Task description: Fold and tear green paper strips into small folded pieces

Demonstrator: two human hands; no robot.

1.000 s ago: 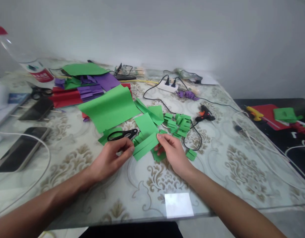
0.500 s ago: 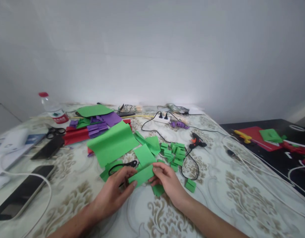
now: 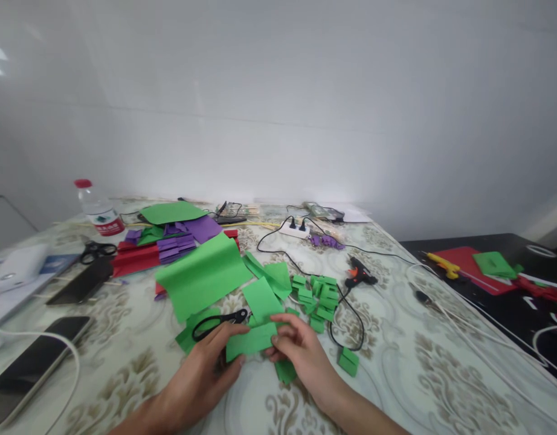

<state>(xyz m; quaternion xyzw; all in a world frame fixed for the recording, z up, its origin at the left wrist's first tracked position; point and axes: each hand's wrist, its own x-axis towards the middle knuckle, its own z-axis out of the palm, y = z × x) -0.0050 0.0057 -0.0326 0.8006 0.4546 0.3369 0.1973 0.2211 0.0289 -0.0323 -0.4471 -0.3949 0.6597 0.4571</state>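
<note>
A small green paper strip is stretched between my two hands, low over the table. My left hand pinches its left end between thumb and fingers. At the right end, my right hand grips it the same way. Black-handled scissors lie just beyond my left hand, partly over green scraps. Behind the strip rests a flat green paper piece, and another green piece shows partly under my right hand. A heap of small folded green pieces sits to the right.
A glue gun with a looping black cord lies at right, near a white power strip. Large green paper, purple and red paper, a bottle and phones occupy the left. A black surface adjoins at right.
The view has tilted up a little, so the table sits lower. Both hands still hold the green strip, which has turned closer to level.
</note>
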